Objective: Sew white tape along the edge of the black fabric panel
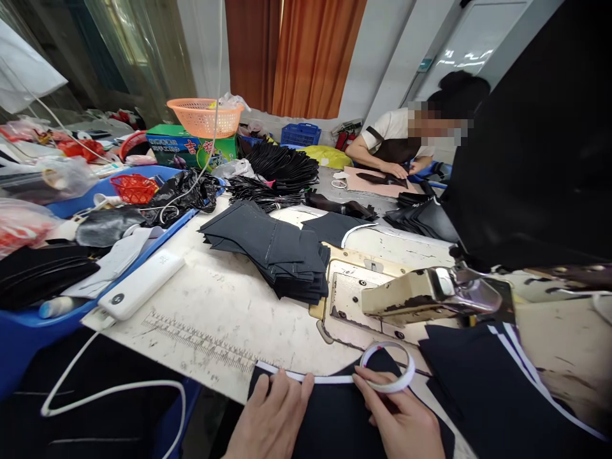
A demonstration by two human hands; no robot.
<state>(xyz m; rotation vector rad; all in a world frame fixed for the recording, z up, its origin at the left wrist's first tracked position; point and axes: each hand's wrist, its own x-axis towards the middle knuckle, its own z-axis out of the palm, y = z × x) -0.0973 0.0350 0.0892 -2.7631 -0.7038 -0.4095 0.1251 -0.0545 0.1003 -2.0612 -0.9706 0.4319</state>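
My left hand [273, 417] lies flat, fingers out, on a black fabric piece [335, 421] at the table's near edge, pressing a white tape strip [306, 377] along its top edge. Beside it, my right hand [401, 414] pinches the same white tape where it curls into a loop [388, 366]. Just behind the loop stands the cream sewing machine arm [421, 294] on its plate [344, 299]. More black fabric with white edging [492, 382] spreads to the right of my right hand.
A stack of black cut pieces [277, 252] sits mid-table. A white power bank [141, 285] with cable lies left, by blue bins [29, 325] of clutter. An orange basket [204, 116] stands on a green box. A person [396, 143] works at the far table.
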